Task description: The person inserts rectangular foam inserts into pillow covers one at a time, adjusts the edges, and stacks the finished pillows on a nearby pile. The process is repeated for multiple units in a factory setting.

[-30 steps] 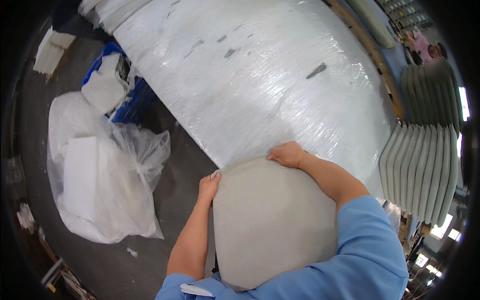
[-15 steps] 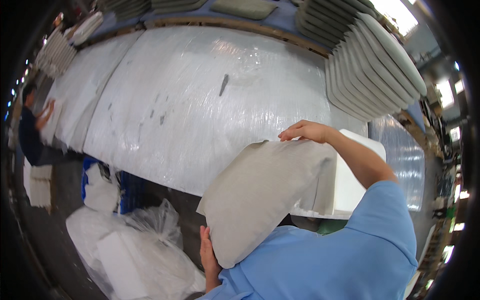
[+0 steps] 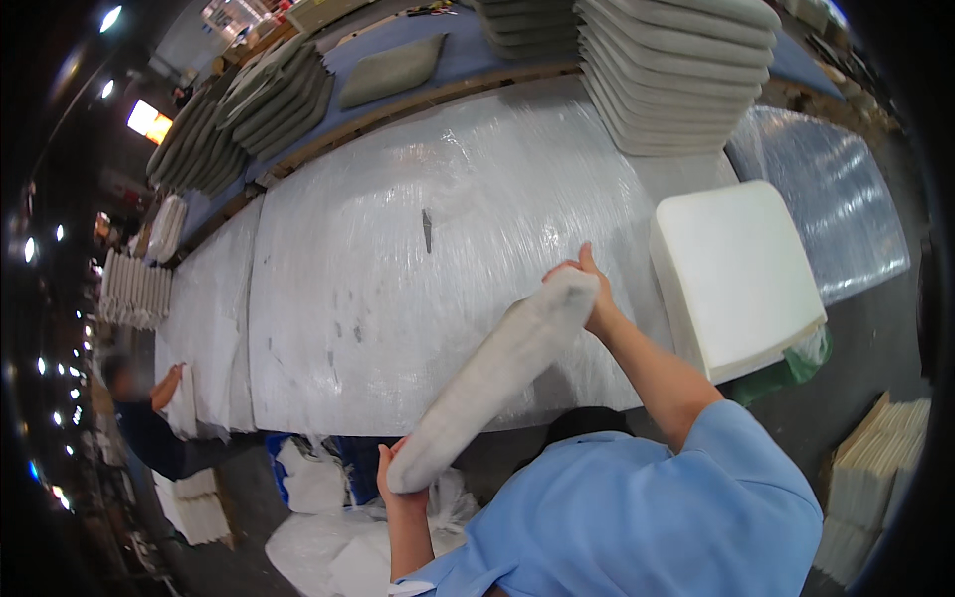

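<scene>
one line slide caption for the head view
Both hands, left and right, hold a grey cushion edge-on above a plastic-wrapped table.

Single head-worn fisheye view — looking down, close over the wrapped table [image 3: 398, 298].

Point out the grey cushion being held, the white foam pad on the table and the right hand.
grey cushion [image 3: 492, 383]: head view, middle of its edge-on side.
white foam pad [image 3: 731, 269]: head view, centre of its top face.
right hand [image 3: 587, 284]: head view, fingers gripping the cushion's upper end.
</scene>
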Action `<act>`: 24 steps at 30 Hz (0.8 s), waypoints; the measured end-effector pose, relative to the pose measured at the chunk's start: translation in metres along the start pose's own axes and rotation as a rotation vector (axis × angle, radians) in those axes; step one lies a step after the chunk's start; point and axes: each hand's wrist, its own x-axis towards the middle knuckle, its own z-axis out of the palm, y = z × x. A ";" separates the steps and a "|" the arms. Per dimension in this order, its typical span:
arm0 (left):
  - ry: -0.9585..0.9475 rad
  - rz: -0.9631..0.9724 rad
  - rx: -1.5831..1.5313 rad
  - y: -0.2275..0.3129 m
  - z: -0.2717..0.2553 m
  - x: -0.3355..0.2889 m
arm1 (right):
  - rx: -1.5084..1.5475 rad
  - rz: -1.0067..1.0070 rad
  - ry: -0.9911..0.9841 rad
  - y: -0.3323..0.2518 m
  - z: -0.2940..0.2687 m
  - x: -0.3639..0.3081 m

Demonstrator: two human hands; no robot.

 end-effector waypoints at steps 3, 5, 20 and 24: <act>0.125 -0.061 0.043 0.047 0.034 -0.009 | -0.021 -0.051 0.218 0.002 0.048 -0.012; 0.118 -0.110 -0.025 0.070 0.041 -0.003 | 0.038 -0.071 0.294 0.008 0.041 -0.030; -0.382 -0.362 0.736 0.189 0.074 0.094 | 0.180 -0.412 0.761 0.120 0.046 -0.176; -0.623 -0.249 1.311 0.234 0.098 0.125 | 0.042 -0.522 0.815 0.141 0.068 -0.178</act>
